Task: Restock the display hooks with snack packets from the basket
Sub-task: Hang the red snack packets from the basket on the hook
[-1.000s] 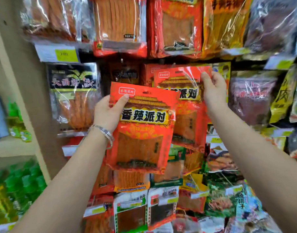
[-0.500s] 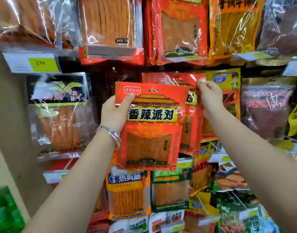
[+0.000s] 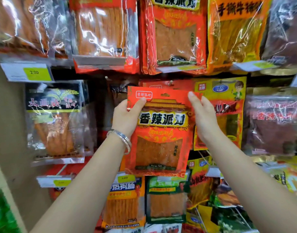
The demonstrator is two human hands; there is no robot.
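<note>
"Red corner under the fingers (image 3: 141, 102), was it?"
"Yes. The left hand (image 3: 126, 115) pinched the red packet (image 3: 159, 142) at its top left, thumb in front, and the right hand (image 3: 203, 118) gripped its top right edge."
"Where was it?"
"Upright before a hanging twin packet (image 3: 154, 85), between a black packet (image 3: 53, 118) and a yellow packet (image 3: 228, 105). A silver bracelet (image 3: 122, 138) circled the left wrist."

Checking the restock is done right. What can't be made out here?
Basket: head view, outside the frame.
Left hand: head view, fingers hidden behind the packet.
Price tag small print: head view, blurred.
</note>
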